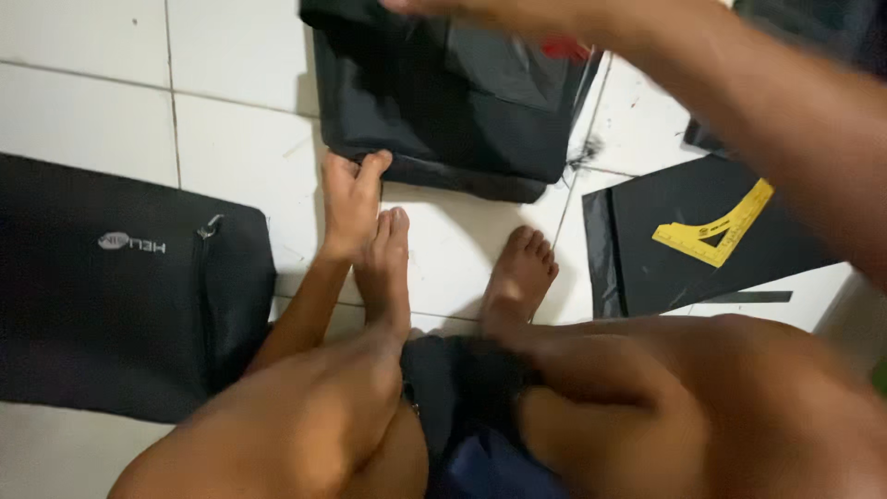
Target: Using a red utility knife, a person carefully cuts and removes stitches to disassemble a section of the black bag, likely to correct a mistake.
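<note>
We note a black bag (120, 305) lying on the tiles left. Black fabric (443, 102) lies ahead; left hand (351, 199) pinches its near edge. Right hand is cut off at top; grip undeterminable. Yellow ruler (716, 231) rests right.

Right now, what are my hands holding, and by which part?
The left hand pinches the near edge of the black fabric piece on the floor. The right hand's grip is cut off at the frame's top.

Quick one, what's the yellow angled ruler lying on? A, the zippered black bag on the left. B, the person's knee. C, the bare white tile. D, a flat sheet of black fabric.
D: the yellow angled ruler lies flat on the black fabric sheet spread over the white tile floor, far from the zippered black bag.
</note>
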